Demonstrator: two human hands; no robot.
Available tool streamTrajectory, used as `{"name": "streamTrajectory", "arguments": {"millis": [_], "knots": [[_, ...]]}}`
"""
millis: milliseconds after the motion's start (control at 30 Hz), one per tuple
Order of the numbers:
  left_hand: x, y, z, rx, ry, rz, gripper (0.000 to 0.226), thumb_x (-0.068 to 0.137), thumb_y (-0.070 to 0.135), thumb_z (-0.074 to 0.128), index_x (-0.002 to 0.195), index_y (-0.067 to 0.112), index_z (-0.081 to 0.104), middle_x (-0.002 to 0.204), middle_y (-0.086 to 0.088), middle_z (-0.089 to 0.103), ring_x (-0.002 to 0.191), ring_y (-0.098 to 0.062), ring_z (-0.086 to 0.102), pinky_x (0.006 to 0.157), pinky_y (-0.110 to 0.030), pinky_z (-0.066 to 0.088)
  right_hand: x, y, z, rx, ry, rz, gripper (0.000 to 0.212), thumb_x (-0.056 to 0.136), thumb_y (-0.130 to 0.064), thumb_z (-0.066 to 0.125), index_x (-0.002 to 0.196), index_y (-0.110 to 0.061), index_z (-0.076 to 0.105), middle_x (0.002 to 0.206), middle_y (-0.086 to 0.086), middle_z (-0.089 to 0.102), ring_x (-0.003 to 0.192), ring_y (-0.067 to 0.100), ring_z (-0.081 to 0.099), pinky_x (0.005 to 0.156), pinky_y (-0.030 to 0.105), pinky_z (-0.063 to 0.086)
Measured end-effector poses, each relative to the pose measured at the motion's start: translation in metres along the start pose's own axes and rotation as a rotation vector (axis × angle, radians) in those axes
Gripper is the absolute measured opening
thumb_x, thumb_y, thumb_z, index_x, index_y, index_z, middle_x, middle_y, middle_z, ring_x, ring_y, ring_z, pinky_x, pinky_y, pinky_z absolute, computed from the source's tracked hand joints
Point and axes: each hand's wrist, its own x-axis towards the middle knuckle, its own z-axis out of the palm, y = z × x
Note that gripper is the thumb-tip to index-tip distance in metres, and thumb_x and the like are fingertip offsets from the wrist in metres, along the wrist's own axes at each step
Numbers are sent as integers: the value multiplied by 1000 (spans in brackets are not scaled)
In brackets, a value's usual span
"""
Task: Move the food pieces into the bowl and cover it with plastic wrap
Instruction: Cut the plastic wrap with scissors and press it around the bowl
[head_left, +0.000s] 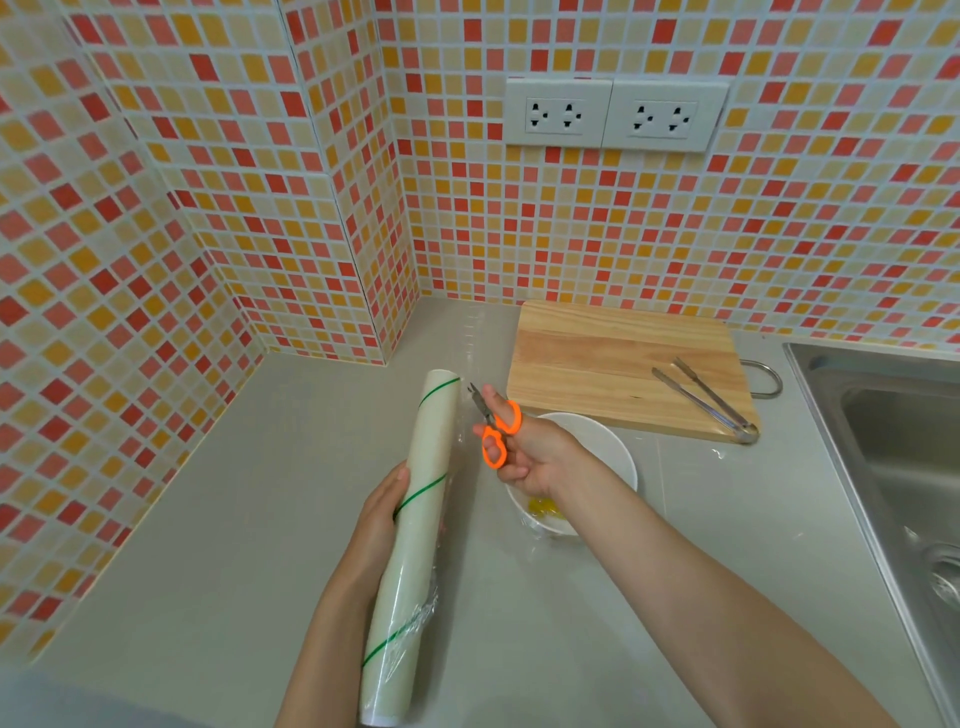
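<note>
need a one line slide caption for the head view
Left hand holds the plastic wrap roll while the right hand works orange scissors beside the white bowl.

A mosaic wall (675, 234) of small square tiles in red, orange, yellow and cream, with pale grout, rises behind the tabletop (218, 519). At the back left the tiling steps forward around a boxed column (332, 208), and a second tiled wall (93, 260) runs along the tabletop's left edge. Two white double sockets (615, 114) sit side by side high on the back wall. The tabletop is a smooth, matte grey surface that fills the corner between the walls. Along its right edge a stainless steel sink (893, 441) is set in, its basin partly out of frame. The light is even and soft, with faint shadows.
</note>
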Motion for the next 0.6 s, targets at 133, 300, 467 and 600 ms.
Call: {"name": "streamTrajectory", "arguments": {"millis": [133, 300, 467, 600], "knots": [[-6, -4, -7, -37, 25, -51, 41, 95, 38, 40, 110, 6, 61, 74, -17, 57, 48, -21, 60, 42, -22, 45, 3, -9, 4, 6, -9, -27, 45, 77, -56, 60, 83, -13, 52, 35, -7, 54, 29, 2, 47, 25, 12, 17], [-16, -8, -13, -89, 8, -105, 46, 94, 42, 40, 112, 4, 60, 72, -19, 55, 47, -21, 60, 41, -22, 45, 9, -12, 12, -38, -16, 16, 49, 76, -61, 57, 74, -13, 52, 36, -4, 51, 31, 2, 44, 26, 12, 17], [-24, -19, -20, -131, 25, -131, 42, 92, 43, 43, 111, 10, 61, 83, -18, 59, 50, -23, 61, 44, -25, 48, 10, -22, 7, -59, -65, 56, 58, 73, -69, 53, 74, -12, 55, 48, 1, 59, 42, 6, 53, 29, 12, 20], [-19, -24, -18, 171, 134, -3, 32, 96, 35, 40, 119, 22, 60, 103, 5, 70, 86, -12, 68, 72, -30, 50, 3, -34, 3, -144, -156, 13, 54, 76, -65, 54, 89, -12, 58, 71, 3, 61, 51, 11, 63, 30, 13, 24]]}}
